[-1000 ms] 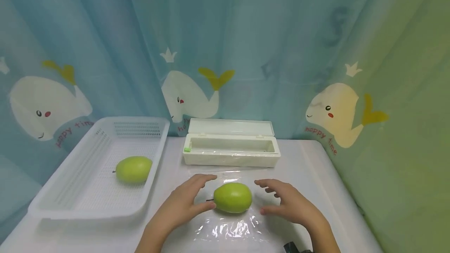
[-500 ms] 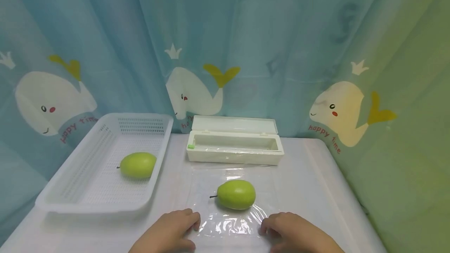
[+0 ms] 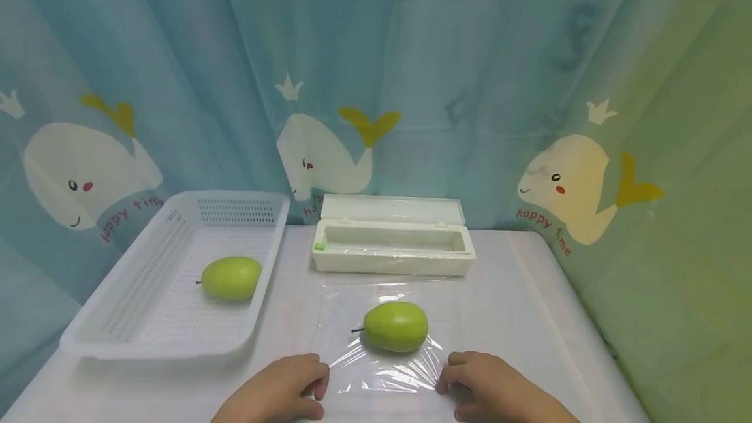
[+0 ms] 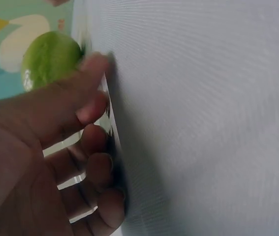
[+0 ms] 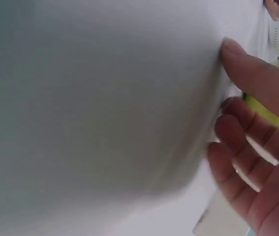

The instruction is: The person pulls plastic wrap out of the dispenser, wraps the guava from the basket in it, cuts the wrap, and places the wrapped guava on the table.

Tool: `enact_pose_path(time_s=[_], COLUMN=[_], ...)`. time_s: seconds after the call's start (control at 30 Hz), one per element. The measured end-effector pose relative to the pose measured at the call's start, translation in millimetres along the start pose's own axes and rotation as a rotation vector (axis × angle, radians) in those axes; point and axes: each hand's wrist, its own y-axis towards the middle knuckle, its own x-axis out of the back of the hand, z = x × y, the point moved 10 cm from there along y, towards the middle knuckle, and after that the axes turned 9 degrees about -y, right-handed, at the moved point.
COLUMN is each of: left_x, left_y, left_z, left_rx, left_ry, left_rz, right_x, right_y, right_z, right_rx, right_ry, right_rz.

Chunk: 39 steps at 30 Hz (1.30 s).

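Observation:
A green pear lies on a sheet of clear plastic wrap on the white table. Creases in the wrap fan from the pear toward the front corners. At the front left corner, my left hand touches the wrap's edge with bent fingertips. Its thumb stands apart from the fingers in the left wrist view. My right hand rests its loosely bent fingertips at the front right corner. A gap shows between that thumb and the fingers in the right wrist view. Neither hand touches the pear.
Behind the pear stands a white wrap dispenser box, its lid raised and a green slider at its left end. A white plastic basket at the left holds another green pear. A whale-print curtain hangs behind.
Both hands have come away from beside the pear down to the wrap's front corners. Over the last half second the wrap has drawn into sharper creases. The pear stays on the wrap.

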Motion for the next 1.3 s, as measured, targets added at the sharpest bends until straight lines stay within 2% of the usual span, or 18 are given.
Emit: enact_pose_path(time_s=[0.13, 0.2, 0.23, 0.33, 0.4, 0.47, 0.63, 0.77, 0.9, 1.07, 1.17, 1.3], left_x=[1.9, 3.0, 3.2, 2.5, 1.2, 0.1, -4.0, -4.6, -3.0, -1.0, 4.7, 11.1], left_y=[0.7, 0.7, 0.9, 1.6, 2.3, 3.0, 5.2, 4.8, 2.9, 2.9, 2.9, 3.4], left_z=[-0.7, 0.4, 1.4, 4.0, 3.6, 2.0, 2.3, -0.6, -2.6, -2.0, -4.3, -5.5], left_rx=[-0.008, 0.000, 0.009, 0.033, 0.026, 0.010, 0.016, -0.008, -0.046, -0.038, -0.054, -0.053], left_ry=[0.002, 0.014, 0.018, 0.015, 0.014, 0.014, 0.011, 0.029, 0.043, 0.004, -0.001, 0.008], left_rz=[-0.022, -0.029, -0.029, -0.019, -0.012, -0.012, 0.014, 0.009, -0.021, -0.040, -0.071, -0.088], right_x=[8.3, 10.7, 11.0, 7.5, 4.6, 4.6, 13.2, 14.0, 16.3, 26.2, 34.1, 38.9], right_y=[-2.7, -3.0, -3.0, -2.1, -1.9, -2.5, -5.1, -4.9, -5.2, -5.5, -4.2, -0.4], right_z=[8.7, 10.7, 10.8, 9.2, 8.6, 10.0, 17.9, 20.3, 20.8, 17.4, 12.6, 2.0], right_rx=[0.126, 0.157, 0.163, 0.155, 0.146, 0.158, 0.216, 0.238, 0.241, 0.216, 0.178, 0.085], right_ry=[-0.073, -0.097, -0.102, -0.101, -0.103, -0.111, -0.165, -0.167, -0.165, -0.158, -0.143, -0.104], right_rz=[-0.160, -0.215, -0.229, -0.200, -0.163, -0.168, -0.334, -0.365, -0.366, -0.399, -0.422, -0.398])
